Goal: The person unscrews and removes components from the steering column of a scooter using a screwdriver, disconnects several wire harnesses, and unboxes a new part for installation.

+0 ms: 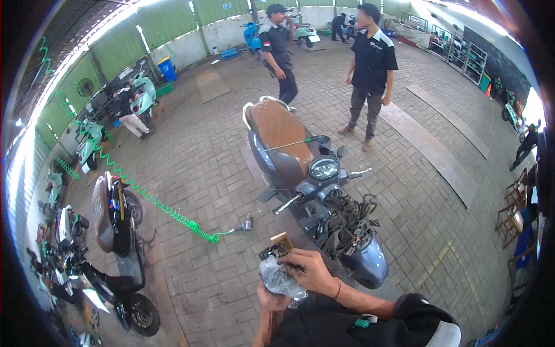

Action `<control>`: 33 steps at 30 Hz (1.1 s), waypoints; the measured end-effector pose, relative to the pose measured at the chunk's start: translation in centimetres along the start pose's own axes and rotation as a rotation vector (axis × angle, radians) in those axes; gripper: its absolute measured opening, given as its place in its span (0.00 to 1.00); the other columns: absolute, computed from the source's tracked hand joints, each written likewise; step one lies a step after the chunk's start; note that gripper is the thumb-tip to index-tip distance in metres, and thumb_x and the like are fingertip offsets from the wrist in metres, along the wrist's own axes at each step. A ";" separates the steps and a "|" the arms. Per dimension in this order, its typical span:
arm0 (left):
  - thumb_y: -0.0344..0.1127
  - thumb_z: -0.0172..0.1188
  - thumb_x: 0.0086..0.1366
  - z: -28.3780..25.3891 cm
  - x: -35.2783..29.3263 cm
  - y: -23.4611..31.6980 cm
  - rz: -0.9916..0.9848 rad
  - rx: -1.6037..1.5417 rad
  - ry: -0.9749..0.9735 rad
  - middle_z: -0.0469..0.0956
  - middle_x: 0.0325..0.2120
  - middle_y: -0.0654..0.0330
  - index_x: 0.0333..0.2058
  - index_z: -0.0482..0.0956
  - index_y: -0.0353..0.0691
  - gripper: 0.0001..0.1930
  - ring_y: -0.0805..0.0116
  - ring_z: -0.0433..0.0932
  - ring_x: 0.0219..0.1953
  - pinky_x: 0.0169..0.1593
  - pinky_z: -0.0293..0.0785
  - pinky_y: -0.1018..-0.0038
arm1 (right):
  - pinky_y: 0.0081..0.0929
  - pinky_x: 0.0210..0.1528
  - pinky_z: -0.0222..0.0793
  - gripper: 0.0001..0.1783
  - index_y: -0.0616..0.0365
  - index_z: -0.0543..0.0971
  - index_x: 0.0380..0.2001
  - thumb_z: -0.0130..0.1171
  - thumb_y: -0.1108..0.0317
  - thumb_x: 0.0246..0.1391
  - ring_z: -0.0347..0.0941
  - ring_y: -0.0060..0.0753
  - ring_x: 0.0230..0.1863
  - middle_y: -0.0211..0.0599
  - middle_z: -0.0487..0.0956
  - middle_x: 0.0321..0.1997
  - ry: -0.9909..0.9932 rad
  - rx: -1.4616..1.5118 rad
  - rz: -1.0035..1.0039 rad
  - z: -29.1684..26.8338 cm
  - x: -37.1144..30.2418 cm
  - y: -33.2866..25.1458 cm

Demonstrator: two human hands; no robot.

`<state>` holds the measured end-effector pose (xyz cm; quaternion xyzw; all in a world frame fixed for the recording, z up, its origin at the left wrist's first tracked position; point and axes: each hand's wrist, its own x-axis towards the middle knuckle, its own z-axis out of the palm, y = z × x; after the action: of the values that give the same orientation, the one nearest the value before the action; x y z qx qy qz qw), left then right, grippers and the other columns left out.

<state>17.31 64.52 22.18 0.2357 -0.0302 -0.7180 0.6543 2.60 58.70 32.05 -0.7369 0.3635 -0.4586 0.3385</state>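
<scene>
Close in front of me, my left hand [272,299] is wrapped round a crumpled clear plastic bag [276,279] from below. My right hand [313,269] comes over the bag from the right, its fingers curled at the top. A dark part [268,252] and a small brown piece like cardboard [281,239] stick up past the fingers; what they are is too small to make out. Just beyond my hands stands a grey-blue scooter [325,191] with a brown seat [281,130]. Its front cover is off, baring wiring [351,221]. A thin screwdriver-like tool [292,144] lies across the seat.
An air tool [247,222] on a coiled green hose [167,209] lies on the paving. Black scooters [118,220] stand at the left. Two people [373,66] stand beyond the scooter, others work farther off. Flat boards [430,150] lie at the right, near chairs [511,222].
</scene>
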 end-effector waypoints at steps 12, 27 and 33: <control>0.42 0.47 0.74 4.7 -2.8 5.2 0.086 0.053 -0.028 0.82 0.38 0.58 0.46 0.79 0.37 0.17 0.63 0.82 0.36 0.38 0.83 0.64 | 0.38 0.43 0.71 0.16 0.61 0.81 0.34 0.75 0.66 0.45 0.76 0.49 0.39 0.43 0.78 0.36 -0.202 0.134 -0.144 -0.6 1.4 -3.5; 0.51 0.52 0.70 2.1 -6.3 8.0 0.086 -0.057 -0.097 0.81 0.48 0.52 0.55 0.75 0.37 0.25 0.56 0.81 0.49 0.54 0.80 0.59 | 0.42 0.54 0.75 0.19 0.60 0.83 0.37 0.76 0.77 0.37 0.76 0.50 0.55 0.42 0.77 0.53 -0.376 0.134 -0.256 2.2 1.6 -5.5; 0.51 0.62 0.67 -0.3 -6.9 7.5 -0.080 0.076 -0.049 0.80 0.48 0.53 0.59 0.72 0.33 0.31 0.60 0.81 0.49 0.55 0.79 0.60 | 0.38 0.48 0.78 0.18 0.62 0.83 0.33 0.73 0.84 0.34 0.82 0.47 0.47 0.42 0.81 0.41 -0.492 0.262 -0.215 2.0 2.2 -5.5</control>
<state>24.58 70.08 26.62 0.2436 -0.0638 -0.7476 0.6146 6.39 59.99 36.84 -0.8101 0.1282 -0.3425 0.4582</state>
